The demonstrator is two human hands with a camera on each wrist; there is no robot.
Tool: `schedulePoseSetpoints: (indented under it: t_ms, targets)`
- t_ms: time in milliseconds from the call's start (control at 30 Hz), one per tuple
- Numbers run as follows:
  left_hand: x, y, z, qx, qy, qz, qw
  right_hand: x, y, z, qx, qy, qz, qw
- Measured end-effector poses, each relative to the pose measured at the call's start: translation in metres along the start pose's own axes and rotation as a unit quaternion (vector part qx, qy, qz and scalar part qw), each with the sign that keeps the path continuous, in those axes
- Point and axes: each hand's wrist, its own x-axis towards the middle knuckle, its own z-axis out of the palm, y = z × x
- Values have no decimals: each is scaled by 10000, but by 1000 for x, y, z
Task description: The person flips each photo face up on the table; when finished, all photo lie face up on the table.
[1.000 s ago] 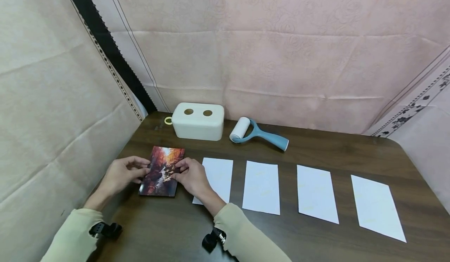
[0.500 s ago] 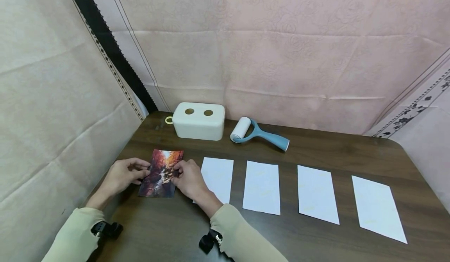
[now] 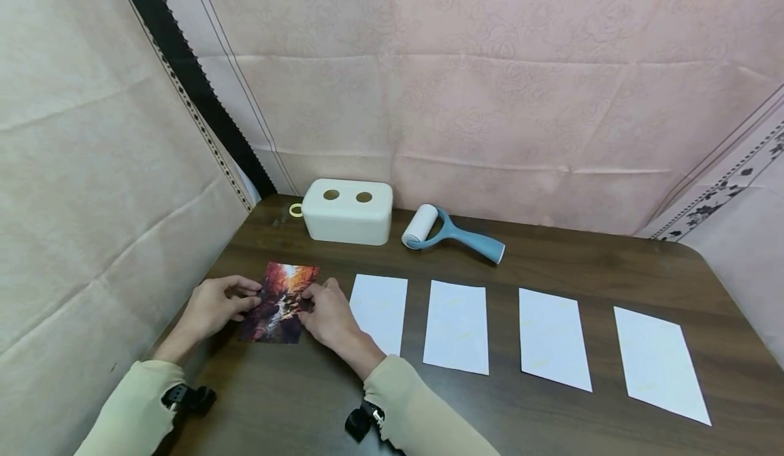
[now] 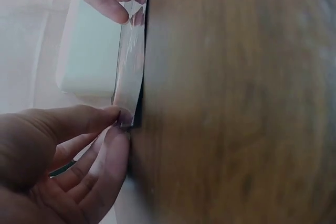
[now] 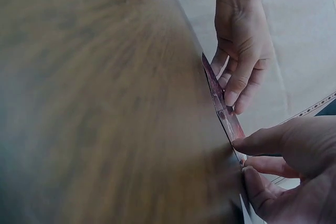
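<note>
A colourful picture card [image 3: 282, 306] in red, orange and dark tones is held by its two long edges at the left of the table. The left hand [image 3: 211, 307] pinches its left edge between thumb and fingers. On the opposite edge, the right hand [image 3: 332, 314] has its thumb and fingertips. In the left wrist view the card [image 4: 130, 66] appears nearly edge-on, the left hand [image 4: 79, 156] gripping its near end. Seen in the right wrist view, the card [image 5: 223, 108] runs between the right hand [image 5: 289, 166] and the other hand [image 5: 241, 51].
Four white sheets, no: several white sheets [image 3: 456, 327] lie in a row right of the card, the nearest [image 3: 380, 310] partly behind the right hand. At the back stand a pale box [image 3: 347, 218] with two holes, a yellow ring [image 3: 295, 210] and a blue-handled roller [image 3: 471, 239].
The card has shifted slightly toward the table's front and lies less glossy to view. The right hand has moved a little left with it; the left hand is almost unmoved.
</note>
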Motion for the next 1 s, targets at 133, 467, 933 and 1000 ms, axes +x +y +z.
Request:
schedulePoseSetpoints:
  t_ms: [133,467,933,1000]
  targets:
    - [0,2,1,428,204,86,9988,1,0,-3,70,-129,37,9999]
    - [-1,35,12,801,1009,1237,9839,4,7,-43,994,-769,197,9919]
    - [1,86,43,416,135,1931,9802,-14,38,-109,585,-403,308,9970]
    - [2,89,48,371,20,2027,9785,-19,42,-116,595,-373,296,9971]
